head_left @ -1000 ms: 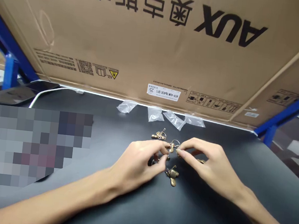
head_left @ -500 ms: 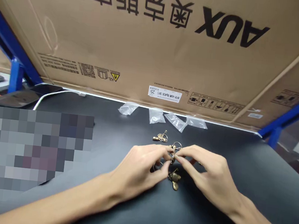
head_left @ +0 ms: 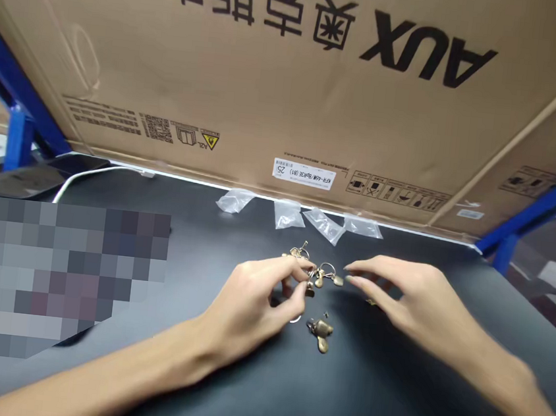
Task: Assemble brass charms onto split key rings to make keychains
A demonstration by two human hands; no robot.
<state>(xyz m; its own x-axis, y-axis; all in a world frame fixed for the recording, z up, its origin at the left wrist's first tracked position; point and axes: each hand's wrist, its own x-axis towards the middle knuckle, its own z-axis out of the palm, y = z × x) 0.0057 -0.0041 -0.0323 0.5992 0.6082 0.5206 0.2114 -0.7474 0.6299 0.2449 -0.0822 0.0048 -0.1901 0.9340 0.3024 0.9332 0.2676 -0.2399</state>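
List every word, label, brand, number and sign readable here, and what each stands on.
"AUX": large, black, upside down on the cardboard carton.
"奥克斯空调": large, black, upside down beside it, same carton.
"KFR-46W/BpR3E (B1)" and "25": white label on the carton.
Too small to read: print by the yellow warning triangle, QR code and handling icons.

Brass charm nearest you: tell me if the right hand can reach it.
Probably yes: the open right hand is close, with only black tabletop between it and the brass charm; the left hand is on its other side.
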